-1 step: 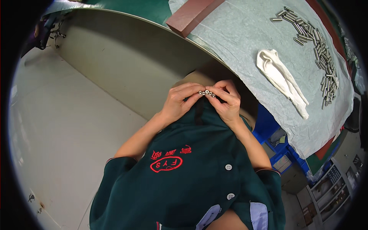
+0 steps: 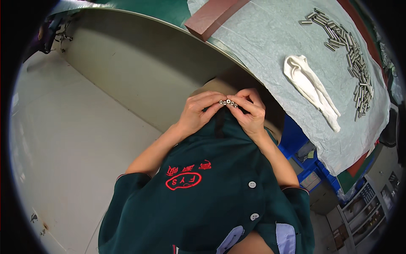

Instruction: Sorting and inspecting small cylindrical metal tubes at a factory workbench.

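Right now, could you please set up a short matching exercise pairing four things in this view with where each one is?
Things:
1. small silver metal sleeves
2. white cloth glove
3. reddish-brown rectangular block
4. pile of silver metal pins

Places:
A. at the top edge of the pale sheet
B. pinched between the left hand and right hand
C. strewn along the sheet's far right side
D. lying limp mid-sheet, left of the pins

Pairs: 1-B, 2-D, 3-A, 4-C
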{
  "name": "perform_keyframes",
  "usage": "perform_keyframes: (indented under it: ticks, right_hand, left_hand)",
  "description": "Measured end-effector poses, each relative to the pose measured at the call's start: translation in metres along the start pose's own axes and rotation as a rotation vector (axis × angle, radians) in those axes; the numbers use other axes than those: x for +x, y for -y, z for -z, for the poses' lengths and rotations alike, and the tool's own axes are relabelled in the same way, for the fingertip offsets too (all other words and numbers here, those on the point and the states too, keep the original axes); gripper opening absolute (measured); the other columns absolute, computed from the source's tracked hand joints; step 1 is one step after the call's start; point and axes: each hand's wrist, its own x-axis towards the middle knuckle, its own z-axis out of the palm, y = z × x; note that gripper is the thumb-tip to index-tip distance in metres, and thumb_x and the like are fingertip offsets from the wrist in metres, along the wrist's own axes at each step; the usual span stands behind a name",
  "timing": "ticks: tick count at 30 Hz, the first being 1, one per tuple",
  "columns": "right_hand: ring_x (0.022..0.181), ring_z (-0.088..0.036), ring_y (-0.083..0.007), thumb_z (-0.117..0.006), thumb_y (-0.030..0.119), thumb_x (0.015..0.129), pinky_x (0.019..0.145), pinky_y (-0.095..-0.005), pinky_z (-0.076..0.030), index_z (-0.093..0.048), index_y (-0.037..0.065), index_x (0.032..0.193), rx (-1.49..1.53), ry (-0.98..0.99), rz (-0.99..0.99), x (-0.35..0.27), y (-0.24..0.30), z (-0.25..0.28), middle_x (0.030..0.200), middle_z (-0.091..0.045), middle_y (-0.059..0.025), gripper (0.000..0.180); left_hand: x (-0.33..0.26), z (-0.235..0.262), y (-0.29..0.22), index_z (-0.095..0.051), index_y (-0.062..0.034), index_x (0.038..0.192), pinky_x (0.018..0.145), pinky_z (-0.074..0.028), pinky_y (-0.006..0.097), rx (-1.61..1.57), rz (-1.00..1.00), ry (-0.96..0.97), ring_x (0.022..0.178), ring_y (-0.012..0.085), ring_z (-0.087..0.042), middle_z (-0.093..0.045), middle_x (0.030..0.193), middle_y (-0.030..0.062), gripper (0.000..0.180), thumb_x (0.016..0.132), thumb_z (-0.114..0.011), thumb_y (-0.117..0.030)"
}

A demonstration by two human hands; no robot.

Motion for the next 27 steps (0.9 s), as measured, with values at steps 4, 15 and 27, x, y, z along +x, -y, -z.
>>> perform_keyframes:
  ticks: [4,15,27]
  right_hand:
    - [0.060,-0.048,-0.0101,-0.075,-0.002,0.067,0.052,-0.0222,-0.038,-0.071,0.004,0.090,-0.008,-0.031,0.046,0.001,-0.002,-0.003,0.077,-0.056,-0.0035,0.025]
    - [0.071,-0.055,-0.0139,-0.075,-0.004,0.065,0.060,-0.0237,-0.043,-0.071,0.002,0.091,-0.025,-0.002,0.027,-0.001,-0.001,-0.001,0.079,-0.057,-0.0060,0.027]
    - [0.072,-0.055,-0.0134,-0.074,-0.004,0.066,0.062,-0.0230,-0.044,-0.071,0.002,0.093,0.089,0.009,-0.043,-0.003,-0.001,0.001,0.081,-0.058,-0.0057,0.027]
  left_hand:
    - [-0.002,0.000,0.001,-0.066,0.0003,0.096,0.072,-0.052,0.030,0.002,0.002,-0.007,0.083,0.0232,-0.066,-0.067,0.094,0.0112,0.019,0.077,-0.065,0.002]
    - [-0.003,0.000,-0.002,-0.066,-0.0002,0.096,0.072,-0.052,0.030,0.014,-0.017,-0.011,0.082,0.0234,-0.066,-0.068,0.093,0.0107,0.019,0.077,-0.065,0.001]
    - [-0.002,0.001,-0.011,-0.066,-0.0027,0.095,0.061,-0.052,0.030,0.236,-0.127,-0.023,0.075,0.0235,-0.065,-0.067,0.092,0.0087,0.022,0.073,-0.066,0.001]
